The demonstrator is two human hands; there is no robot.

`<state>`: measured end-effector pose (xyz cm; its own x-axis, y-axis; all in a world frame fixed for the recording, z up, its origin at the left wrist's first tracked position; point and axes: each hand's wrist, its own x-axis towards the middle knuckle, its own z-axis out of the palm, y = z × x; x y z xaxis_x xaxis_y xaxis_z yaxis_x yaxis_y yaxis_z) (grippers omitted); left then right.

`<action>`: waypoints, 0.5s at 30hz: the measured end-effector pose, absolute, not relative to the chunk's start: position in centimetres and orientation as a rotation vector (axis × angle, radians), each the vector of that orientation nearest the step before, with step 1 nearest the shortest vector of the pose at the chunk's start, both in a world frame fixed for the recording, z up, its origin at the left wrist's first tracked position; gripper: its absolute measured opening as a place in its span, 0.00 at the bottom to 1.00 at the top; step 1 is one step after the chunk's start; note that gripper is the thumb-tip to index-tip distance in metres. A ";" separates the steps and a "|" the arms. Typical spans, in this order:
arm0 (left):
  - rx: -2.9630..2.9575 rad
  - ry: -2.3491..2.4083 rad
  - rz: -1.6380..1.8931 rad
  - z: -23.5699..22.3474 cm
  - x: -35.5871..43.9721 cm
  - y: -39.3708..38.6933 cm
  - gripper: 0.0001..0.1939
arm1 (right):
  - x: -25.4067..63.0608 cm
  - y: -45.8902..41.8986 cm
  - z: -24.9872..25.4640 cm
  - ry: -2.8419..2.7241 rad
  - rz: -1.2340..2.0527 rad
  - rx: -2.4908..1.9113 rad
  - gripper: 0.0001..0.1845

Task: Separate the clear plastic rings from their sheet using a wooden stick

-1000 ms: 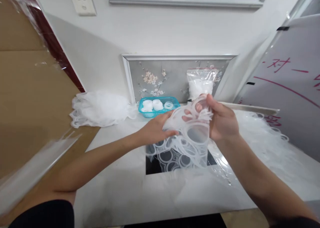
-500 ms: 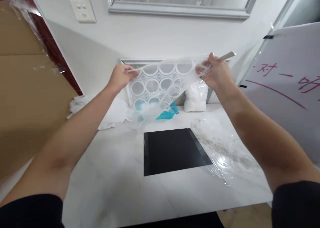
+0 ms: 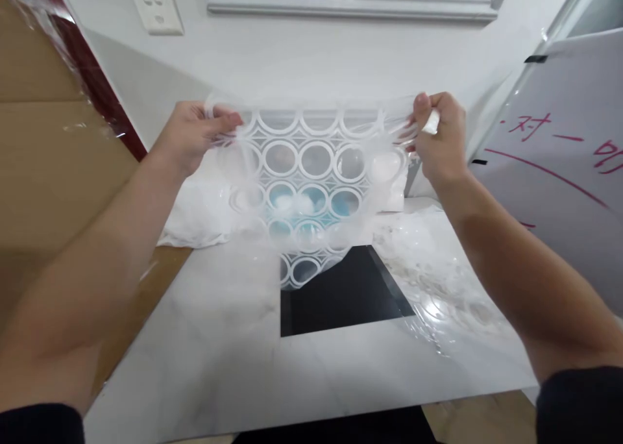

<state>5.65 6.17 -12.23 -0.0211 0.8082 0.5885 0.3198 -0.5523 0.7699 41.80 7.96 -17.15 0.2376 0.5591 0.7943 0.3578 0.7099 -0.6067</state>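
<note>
A clear plastic sheet [image 3: 315, 160] printed with white rings hangs stretched between my two hands, its top edge pulled nearly level. I cannot tell whether it is a single layer or a bag. My left hand [image 3: 197, 132] is closed on its upper left corner, thumb on top. My right hand [image 3: 442, 132] grips the upper right corner, where the film bunches up. A small pale flat piece [image 3: 431, 122] pokes out between the right fingers; its kind is unclear. The sheet's lower end hangs over a black square mat [image 3: 360, 288] on the marbled white table.
Crumpled white plastic [image 3: 195, 213] lies at the back left. Clear film [image 3: 433, 288] with ring marks covers the table's right side. Something turquoise [image 3: 345, 204] shows through the sheet. A whiteboard [image 3: 559, 171] stands at right, cardboard [image 3: 53, 171] at left.
My hands have moved apart, the left one outward and slightly up. The sheet has been spread wider and now hangs lower, over part of the black mat.
</note>
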 end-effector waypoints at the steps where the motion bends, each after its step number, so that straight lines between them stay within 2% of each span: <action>1: 1.844 1.217 1.541 -12.3 5.5 6.5 0.05 | 41.8 8.4 -17.2 -1.351 0.189 -0.854 0.18; 4: 1.803 1.351 1.412 -12.8 5.6 8.0 0.04 | 41.8 10.6 -17.3 -1.315 0.293 -0.961 0.16; 7: 1.685 1.406 1.451 -13.1 6.4 9.3 0.04 | 41.6 13.0 -17.5 -1.271 0.395 -1.054 0.15; 12: 1.685 1.256 1.433 -13.1 6.8 9.0 0.04 | 42.3 14.0 -17.1 -1.308 0.474 -0.925 0.19; 15: 1.811 1.251 1.355 -15.3 6.1 6.2 0.07 | 43.6 11.5 -17.9 -1.379 0.518 -0.834 0.20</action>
<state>6.06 6.22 -15.25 0.0586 0.9042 0.4230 0.3501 -0.4154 0.8396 43.56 11.46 -17.94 0.1508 0.7540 0.6394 0.1463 0.6226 -0.7687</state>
